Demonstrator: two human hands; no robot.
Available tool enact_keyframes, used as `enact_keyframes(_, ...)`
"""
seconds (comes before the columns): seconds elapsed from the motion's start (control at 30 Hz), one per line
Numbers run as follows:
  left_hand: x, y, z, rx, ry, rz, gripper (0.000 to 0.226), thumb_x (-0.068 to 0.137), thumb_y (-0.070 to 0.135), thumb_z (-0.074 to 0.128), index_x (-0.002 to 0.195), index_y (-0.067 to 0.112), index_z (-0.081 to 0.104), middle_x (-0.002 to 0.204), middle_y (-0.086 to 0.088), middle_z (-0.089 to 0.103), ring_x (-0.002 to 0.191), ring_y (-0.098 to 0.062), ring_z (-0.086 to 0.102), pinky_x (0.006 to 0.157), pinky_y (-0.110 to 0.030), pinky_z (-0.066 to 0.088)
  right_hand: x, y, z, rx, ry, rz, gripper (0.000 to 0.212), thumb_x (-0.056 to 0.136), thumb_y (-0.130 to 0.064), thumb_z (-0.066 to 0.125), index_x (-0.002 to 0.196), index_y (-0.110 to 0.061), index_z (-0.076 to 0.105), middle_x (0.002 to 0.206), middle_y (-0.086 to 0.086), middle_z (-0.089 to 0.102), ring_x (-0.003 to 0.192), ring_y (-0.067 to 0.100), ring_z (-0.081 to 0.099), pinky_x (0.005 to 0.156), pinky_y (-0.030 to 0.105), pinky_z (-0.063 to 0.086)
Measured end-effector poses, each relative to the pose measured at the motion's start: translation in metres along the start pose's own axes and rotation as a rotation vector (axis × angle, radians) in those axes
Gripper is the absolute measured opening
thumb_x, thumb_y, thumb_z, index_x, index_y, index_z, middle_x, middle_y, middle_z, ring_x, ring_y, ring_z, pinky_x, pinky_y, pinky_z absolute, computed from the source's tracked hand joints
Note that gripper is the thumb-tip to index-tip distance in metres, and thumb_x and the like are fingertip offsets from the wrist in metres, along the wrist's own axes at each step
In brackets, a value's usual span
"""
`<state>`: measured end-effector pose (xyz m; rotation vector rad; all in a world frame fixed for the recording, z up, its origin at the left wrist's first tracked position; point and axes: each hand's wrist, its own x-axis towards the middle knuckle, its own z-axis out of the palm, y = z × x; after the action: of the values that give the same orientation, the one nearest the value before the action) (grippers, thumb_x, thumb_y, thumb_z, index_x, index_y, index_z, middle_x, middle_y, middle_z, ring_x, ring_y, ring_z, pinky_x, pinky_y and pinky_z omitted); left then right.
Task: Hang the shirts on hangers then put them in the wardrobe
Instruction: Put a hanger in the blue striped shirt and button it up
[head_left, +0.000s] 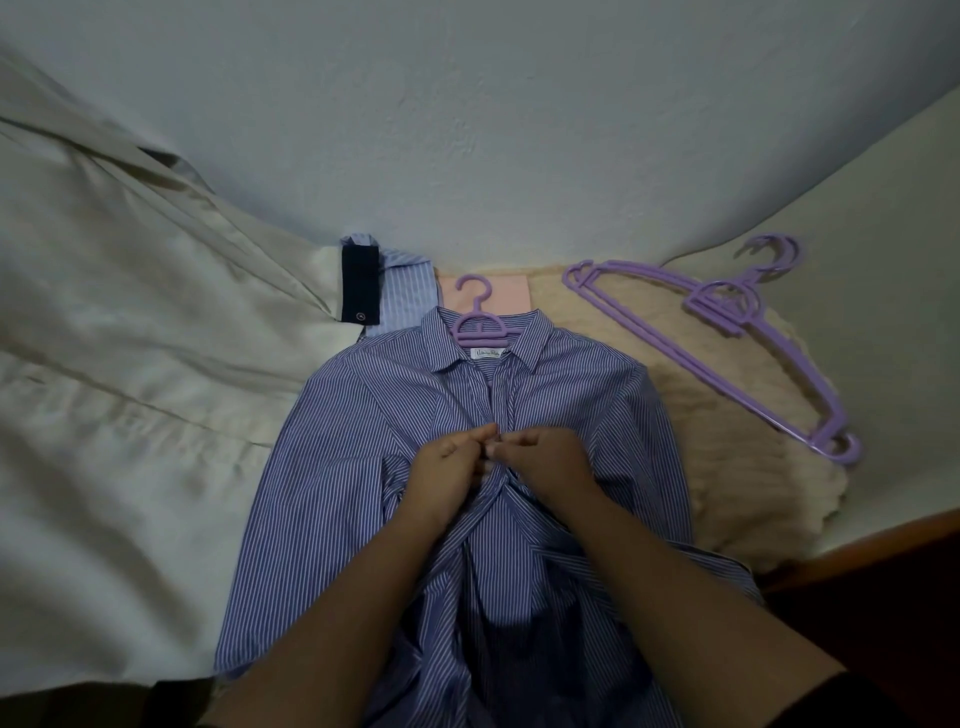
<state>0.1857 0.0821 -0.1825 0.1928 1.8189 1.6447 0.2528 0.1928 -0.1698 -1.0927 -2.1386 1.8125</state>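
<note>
Both forearms reach in from the bottom edge; left hand (451, 464) & right hand (540, 457) meet at the placket of the blue striped shirt (363, 441), each grip pinching fabric there; shirt lies flat on the bed (909, 218) w/ a purple hanger (475, 322) in its collar; spare purple hangers (727, 312) lie to the right on a cream blanket (727, 467); beige shirt (130, 338) spreads on the left.

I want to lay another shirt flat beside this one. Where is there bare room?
Little is bare. Left of the striped shirt the beige garment covers the bed. Right of it, a strip of cream blanket lies free up to the spare purple hangers. Both hands, left hand and right hand, crowd the shirt's front.
</note>
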Motion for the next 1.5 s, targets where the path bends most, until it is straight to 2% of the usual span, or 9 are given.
enact_keyframes(0.13,0.003,-0.002,0.000,0.029,-0.013,0.018,0.029,0.095,0.003,0.048,0.114,0.013,0.068,0.078,-0.003,0.068,0.053,-0.005,0.049,0.052,-0.021,0.042,0.002,0.005,0.002,-0.060,0.070,-0.035,0.014,0.083,-0.018,0.070,0.093,-0.008,0.074,0.070,-0.002,0.065,0.060,0.008,0.057,0.054,0.013,0.045)
enact_keyframes(0.27,0.005,-0.006,-0.002,0.053,-0.025,0.077,0.028,0.086,0.009,0.069,0.114,0.013,0.069,0.107,-0.003,0.072,0.099,-0.012,0.067,0.094,-0.028,0.050,0.004,0.009,0.001,0.061,0.071,0.028,0.011,0.084,-0.012,0.067,0.092,-0.006,0.073,0.063,-0.001,0.063,0.056,0.009,0.054,0.056,0.022,0.045)
enact_keyframes(0.47,0.007,-0.003,-0.004,0.032,-0.025,0.059,0.035,0.082,0.009,0.073,0.116,0.012,0.067,0.103,0.001,0.072,0.100,-0.010,0.067,0.093,-0.023,0.050,0.011,0.002,-0.003,0.262,-0.031,0.164,0.013,0.084,-0.005,0.064,0.073,-0.012,0.068,0.060,0.005,0.055,0.052,0.012,0.046,0.051,0.023,0.038)
enact_keyframes(0.63,0.015,0.013,-0.006,-0.003,-0.050,0.017,0.027,0.087,0.004,0.066,0.113,0.010,0.068,0.095,-0.001,0.073,0.085,-0.008,0.068,0.078,-0.014,0.053,0.019,-0.002,-0.009,0.357,-0.132,0.168,0.014,0.090,-0.005,0.058,0.080,-0.008,0.066,0.062,0.005,0.054,0.053,0.013,0.043,0.051,0.022,0.038)
enact_keyframes(0.9,0.068,0.066,0.003,0.046,-0.013,0.108,0.029,0.088,0.001,0.064,0.117,0.003,0.065,0.076,-0.008,0.069,0.060,-0.011,0.060,0.070,-0.021,0.053,0.068,-0.041,-0.014,0.396,-0.069,0.027,0.012,0.090,-0.008,0.057,0.097,-0.006,0.066,0.084,0.019,0.059,0.077,0.029,0.053,0.063,0.028,0.042)
enact_keyframes(1.07,0.096,0.062,0.009,0.095,0.001,0.087,0.037,0.088,0.002,0.065,0.125,0.002,0.060,0.095,-0.012,0.071,0.076,-0.013,0.066,0.085,-0.029,0.055,0.098,-0.043,-0.015,0.302,-0.067,0.032,0.013,0.089,-0.008,0.057,0.091,-0.012,0.069,0.089,0.019,0.067,0.079,0.026,0.061,0.068,0.029,0.048)
enact_keyframes(1.23,0.091,0.044,0.008,0.236,-0.005,0.094,0.043,0.086,0.013,0.070,0.128,0.010,0.060,0.121,-0.006,0.066,0.107,-0.014,0.063,0.102,-0.032,0.047,0.094,-0.034,-0.020,0.214,-0.068,0.065,0.026,0.090,-0.001,0.055,0.113,-0.002,0.066,0.079,0.005,0.068,0.067,0.012,0.062,0.064,0.021,0.051)
enact_keyframes(1.37,0.067,0.045,0.004,0.275,0.023,0.147,0.037,0.086,0.017,0.071,0.123,0.015,0.065,0.112,-0.002,0.070,0.100,-0.011,0.065,0.093,-0.028,0.052,0.072,-0.034,-0.037,-0.047,-0.014,0.015,0.031,0.087,-0.007,0.063,0.118,-0.005,0.064,0.113,0.011,0.067,0.100,0.019,0.063,0.093,0.027,0.048)
enact_keyframes(1.5,0.036,0.033,0.000,0.393,0.045,0.122,0.029,0.084,0.018,0.073,0.112,0.022,0.068,0.094,0.000,0.071,0.082,-0.014,0.066,0.070,-0.025,0.055,0.029,-0.034,-0.050,-0.375,-0.082,0.007,0.029,0.089,-0.016,0.062,0.115,-0.004,0.066,0.118,0.011,0.065,0.109,0.024,0.059,0.092,0.026,0.043)
